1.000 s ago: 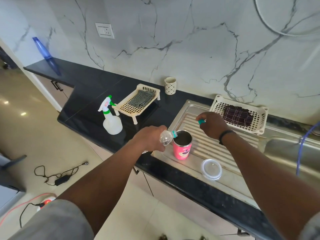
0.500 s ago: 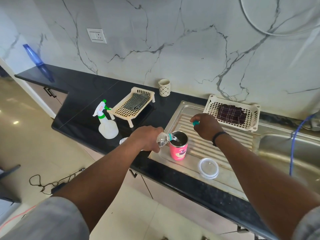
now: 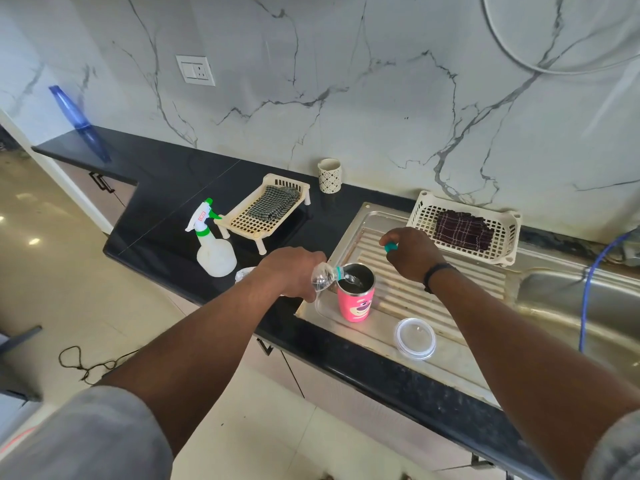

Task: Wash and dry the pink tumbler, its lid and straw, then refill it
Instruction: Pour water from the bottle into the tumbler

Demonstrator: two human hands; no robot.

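- The pink tumbler (image 3: 355, 295) is stood upright and uncovered on the ribbed steel drainboard (image 3: 436, 292), near its front left corner
- A clear plastic water bottle (image 3: 325, 277) is gripped in the left hand (image 3: 294, 271), fingers curled round its body; it is tipped so that its neck reaches over the tumbler's rim, and water is seen running into the cup
- A small teal bottle cap (image 3: 390, 246) is pinched in the right hand (image 3: 412, 256), which is held above the drainboard just behind the tumbler; a dark band is worn on that wrist
- The clear round lid (image 3: 415, 338) is laid flat on the drainboard, to the right of the tumbler and apart from it
- A white basket (image 3: 505, 237) with a dark checked cloth (image 3: 463, 229) inside is set at the back of the drainboard
- On the black counter (image 3: 166, 188) to the left are found a white spray bottle (image 3: 214, 249), a cream rack (image 3: 249, 225) carrying a green checked cloth (image 3: 273, 202), and a patterned cup (image 3: 329, 175) by the wall
- The sink basin (image 3: 561, 303) lies to the right, with a blue hose (image 3: 588, 292) hung across it
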